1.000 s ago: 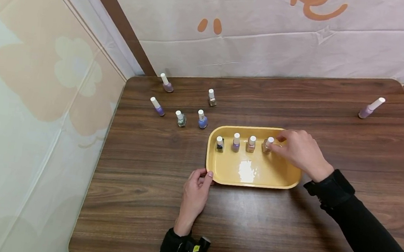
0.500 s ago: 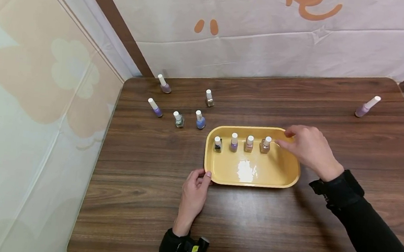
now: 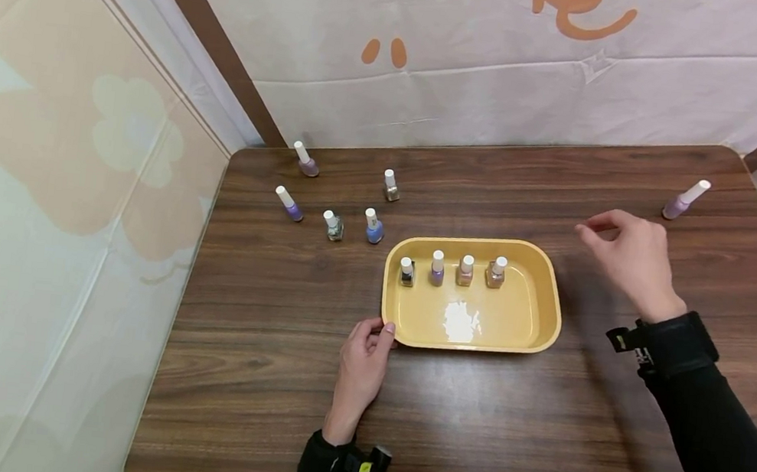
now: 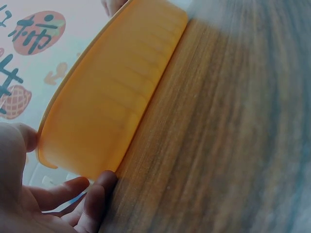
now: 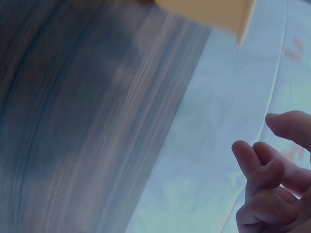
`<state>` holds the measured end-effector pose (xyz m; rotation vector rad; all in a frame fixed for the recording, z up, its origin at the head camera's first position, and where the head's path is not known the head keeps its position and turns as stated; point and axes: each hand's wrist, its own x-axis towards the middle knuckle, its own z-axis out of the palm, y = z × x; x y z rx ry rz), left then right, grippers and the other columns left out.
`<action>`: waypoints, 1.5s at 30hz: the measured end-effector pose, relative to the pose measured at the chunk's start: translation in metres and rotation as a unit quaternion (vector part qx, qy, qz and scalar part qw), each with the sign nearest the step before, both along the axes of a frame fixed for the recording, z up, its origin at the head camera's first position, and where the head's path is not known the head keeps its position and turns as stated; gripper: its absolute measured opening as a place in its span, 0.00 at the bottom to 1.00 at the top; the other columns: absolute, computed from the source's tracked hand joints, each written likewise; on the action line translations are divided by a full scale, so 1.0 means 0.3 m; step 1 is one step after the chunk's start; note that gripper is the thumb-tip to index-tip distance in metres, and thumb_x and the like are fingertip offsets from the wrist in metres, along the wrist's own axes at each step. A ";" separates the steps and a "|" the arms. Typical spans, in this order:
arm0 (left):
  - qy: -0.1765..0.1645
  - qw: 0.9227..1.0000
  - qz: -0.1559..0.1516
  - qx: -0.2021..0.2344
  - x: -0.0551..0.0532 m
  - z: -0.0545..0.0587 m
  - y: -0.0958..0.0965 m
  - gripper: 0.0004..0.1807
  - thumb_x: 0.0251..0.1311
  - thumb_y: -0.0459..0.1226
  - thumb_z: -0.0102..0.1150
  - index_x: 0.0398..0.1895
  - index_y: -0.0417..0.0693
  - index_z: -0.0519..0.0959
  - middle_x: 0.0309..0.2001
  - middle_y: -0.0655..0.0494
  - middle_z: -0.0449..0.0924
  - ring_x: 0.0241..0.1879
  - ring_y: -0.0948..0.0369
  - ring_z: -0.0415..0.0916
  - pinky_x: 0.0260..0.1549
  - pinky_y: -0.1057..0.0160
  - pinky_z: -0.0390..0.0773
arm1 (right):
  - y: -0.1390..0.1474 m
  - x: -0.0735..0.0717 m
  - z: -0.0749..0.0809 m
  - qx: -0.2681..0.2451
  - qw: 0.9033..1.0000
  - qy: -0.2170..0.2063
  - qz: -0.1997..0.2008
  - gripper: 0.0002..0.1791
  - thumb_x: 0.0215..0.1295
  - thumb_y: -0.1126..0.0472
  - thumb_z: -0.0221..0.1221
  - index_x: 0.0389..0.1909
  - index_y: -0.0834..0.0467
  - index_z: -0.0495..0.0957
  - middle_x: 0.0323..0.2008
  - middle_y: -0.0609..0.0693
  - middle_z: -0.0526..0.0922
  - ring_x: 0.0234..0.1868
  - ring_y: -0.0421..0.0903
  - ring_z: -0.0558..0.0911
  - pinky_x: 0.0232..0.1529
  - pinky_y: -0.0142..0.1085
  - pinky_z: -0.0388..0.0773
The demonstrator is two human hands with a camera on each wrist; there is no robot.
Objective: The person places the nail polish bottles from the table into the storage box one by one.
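- At the near left corner of the yellow tray (image 3: 515,323), my left hand (image 3: 362,365) holds on, thumb at the rim, fingers bent below it.
- Right of the tray, my right hand (image 3: 632,261) hovers loosely curled, grasping nothing.
- Along the tray's far side, four nail polish bottles (image 3: 464,274) stand inside.
- Far right, one purple polish bottle (image 3: 684,201); far left, five more bottles (image 3: 374,232).

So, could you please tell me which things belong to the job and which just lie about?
Probably job:
yellow rounded tray
four white-capped polish bottles inside
six similar bottles outside

Probably just surroundings:
brown wood-grain table
white printed backdrop
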<state>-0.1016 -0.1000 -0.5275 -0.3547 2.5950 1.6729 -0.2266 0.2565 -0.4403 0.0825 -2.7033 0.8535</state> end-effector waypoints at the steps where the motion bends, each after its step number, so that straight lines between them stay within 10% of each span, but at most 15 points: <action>1: 0.001 1.000 0.000 0.000 0.000 -0.002 -0.001 0.24 0.68 0.53 0.51 0.52 0.43 0.78 0.40 0.53 0.78 0.34 0.63 0.81 0.33 0.67 0.76 | 0.015 -0.005 0.000 -0.008 1.000 0.001 -0.011 0.15 0.63 0.54 0.62 0.38 0.63 0.84 0.31 0.63 0.86 0.20 0.19 0.67 0.25 0.22 0.61; 4: 0.003 1.000 -0.001 0.001 -0.001 -0.004 -0.002 0.24 0.68 0.53 0.51 0.52 0.43 0.78 0.40 0.53 0.79 0.34 0.63 0.81 0.32 0.67 0.76 | 0.055 -0.021 -0.005 -0.018 0.998 0.002 -0.053 0.16 0.63 0.53 0.61 0.40 0.64 0.84 0.33 0.65 0.86 0.22 0.21 0.68 0.26 0.23 0.60; 11: 0.008 1.000 0.001 0.001 -0.001 -0.004 -0.003 0.24 0.68 0.53 0.51 0.52 0.43 0.78 0.40 0.53 0.79 0.33 0.63 0.81 0.32 0.68 0.75 | 0.145 -0.047 -0.045 -0.049 0.990 -0.021 -0.133 0.21 0.66 0.51 0.57 0.47 0.65 0.82 0.42 0.68 0.84 0.43 0.61 0.77 0.35 0.34 0.59; 15: 0.005 1.000 0.000 0.000 0.001 -0.004 -0.003 0.24 0.68 0.53 0.51 0.52 0.43 0.78 0.40 0.53 0.79 0.34 0.63 0.82 0.32 0.67 0.76 | 0.194 -0.066 -0.082 -0.093 0.978 -0.026 -0.184 0.21 0.64 0.49 0.58 0.47 0.63 0.83 0.31 0.42 0.86 0.44 0.48 0.77 0.39 0.30 0.58; 20: 0.001 1.000 0.002 0.002 0.004 -0.001 0.000 0.23 0.68 0.52 0.52 0.52 0.44 0.78 0.40 0.53 0.79 0.34 0.63 0.82 0.33 0.67 0.76 | 0.256 -0.094 -0.119 -0.149 0.956 -0.045 -0.250 0.25 0.61 0.45 0.58 0.47 0.61 0.83 0.16 0.14 0.63 0.29 0.21 0.66 0.36 0.23 0.59; 31: 0.004 1.000 0.004 0.002 0.000 -0.006 0.000 0.23 0.68 0.53 0.52 0.51 0.44 0.78 0.39 0.54 0.79 0.34 0.63 0.82 0.33 0.68 0.76 | 0.336 -0.155 -0.132 -0.178 0.922 -0.112 -0.324 0.26 0.59 0.41 0.58 0.53 0.52 0.81 0.16 0.16 0.63 0.28 0.22 0.61 0.40 0.23 0.57; 37: 0.002 1.000 0.004 -0.002 0.003 -0.002 0.001 0.23 0.68 0.53 0.52 0.50 0.44 0.78 0.39 0.54 0.79 0.33 0.63 0.82 0.33 0.68 0.76 | 0.362 -0.180 -0.143 -0.191 0.901 -0.155 -0.356 0.08 0.57 0.37 0.56 0.32 0.34 0.75 0.25 0.23 0.65 0.32 0.27 0.64 0.39 0.24 0.60; 45: 0.003 1.000 0.005 -0.002 0.002 -0.003 0.003 0.22 0.68 0.53 0.52 0.50 0.45 0.78 0.39 0.54 0.79 0.33 0.64 0.82 0.33 0.68 0.76 | 0.385 -0.206 -0.141 -0.208 0.886 -0.198 -0.363 0.11 0.56 0.34 0.56 0.33 0.33 0.70 0.39 0.33 0.69 0.58 0.47 0.70 0.58 0.39 0.67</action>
